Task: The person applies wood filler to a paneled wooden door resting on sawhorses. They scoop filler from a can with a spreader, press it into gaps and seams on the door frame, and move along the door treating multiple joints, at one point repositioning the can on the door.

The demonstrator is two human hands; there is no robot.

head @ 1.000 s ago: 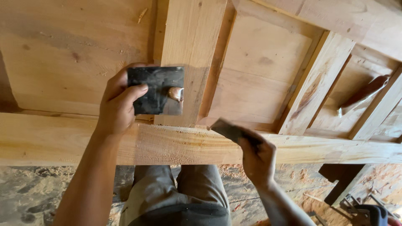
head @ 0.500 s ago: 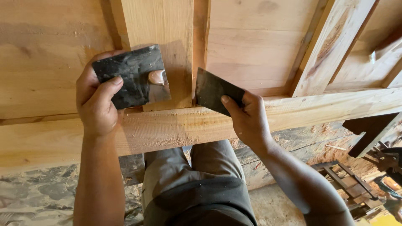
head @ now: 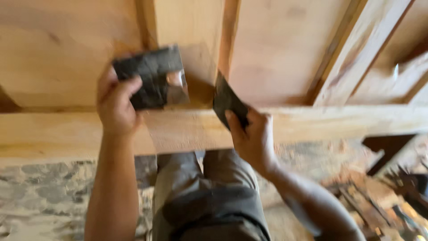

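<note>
Left hand [head: 117,105] clamps dark pad [head: 149,80], center-left, flat on upright board [head: 189,40]. Right hand [head: 252,136] pinches second sheet [head: 227,103], likely edge-on, just right of the board.

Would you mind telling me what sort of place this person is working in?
Probably a carpentry or woodworking workshop. The left hand and right hand each hold a dark abrasive sheet against an unfinished wooden panel frame, and wood scraps litter the floor.
</note>
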